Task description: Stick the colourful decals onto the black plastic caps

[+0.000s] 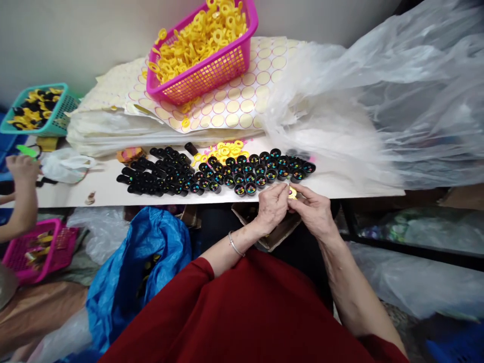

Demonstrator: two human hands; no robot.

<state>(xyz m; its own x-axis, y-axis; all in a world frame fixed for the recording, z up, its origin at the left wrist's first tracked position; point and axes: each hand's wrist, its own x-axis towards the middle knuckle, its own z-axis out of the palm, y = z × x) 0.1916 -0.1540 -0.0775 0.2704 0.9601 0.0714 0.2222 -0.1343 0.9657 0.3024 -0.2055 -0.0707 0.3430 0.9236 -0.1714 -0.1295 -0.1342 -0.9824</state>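
At the table's front edge, my right hand (315, 207) pinches a small yellow ring-shaped plastic piece (292, 192) between thumb and fingers. My left hand (273, 204) is right beside it, fingers closed together at the piece's left side; what they grip is hidden. Just beyond my hands stand rows of small black cups (260, 180) with coloured bits inside. More black tubes (157, 171) lie on their sides to the left. Behind the cups is a loose pile of yellow rings (229, 150). An open cardboard box (278, 239) sits below my hands.
A pink basket (204, 75) heaped with yellow pieces rests on sticker sheets (234, 106). Clear plastic bags (340, 101) cover the right side. At left are a teal basket (56, 121), another person's hand (22, 169) and a blue sack (151, 237) below the table edge.
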